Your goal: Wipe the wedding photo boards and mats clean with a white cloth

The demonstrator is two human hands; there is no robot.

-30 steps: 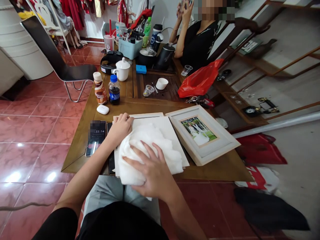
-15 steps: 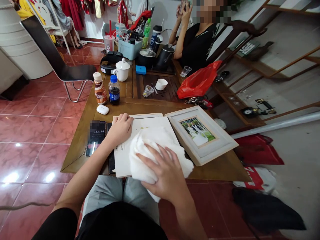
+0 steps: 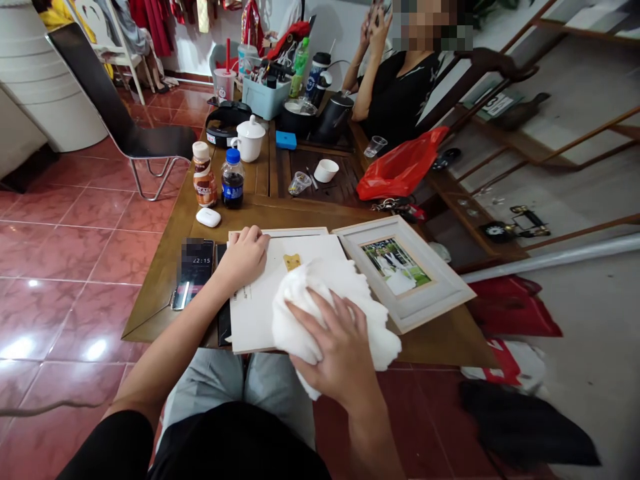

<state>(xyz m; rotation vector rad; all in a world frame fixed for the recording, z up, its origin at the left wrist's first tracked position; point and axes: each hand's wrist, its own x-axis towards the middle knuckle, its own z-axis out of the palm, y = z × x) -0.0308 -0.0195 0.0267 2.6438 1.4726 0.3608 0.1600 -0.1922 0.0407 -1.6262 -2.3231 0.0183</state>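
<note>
Currently: your right hand, part-closed on cloth, atop board; left hand, half-curled, hold unclear; apparently wiping, needing even pressure next

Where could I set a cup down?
Bare table shows between the blue-capped bottle and the keys, and left of the phone. It's crowded around the blue basket and where the left hand, right hand, white wadding and photo frame are.

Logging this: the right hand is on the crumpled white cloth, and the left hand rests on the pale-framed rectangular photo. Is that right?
No: the left hand rests on the flat white rectangular board, not the photo, as the head view shows. The right hand is indeed on the crumpled white cloth.
</note>
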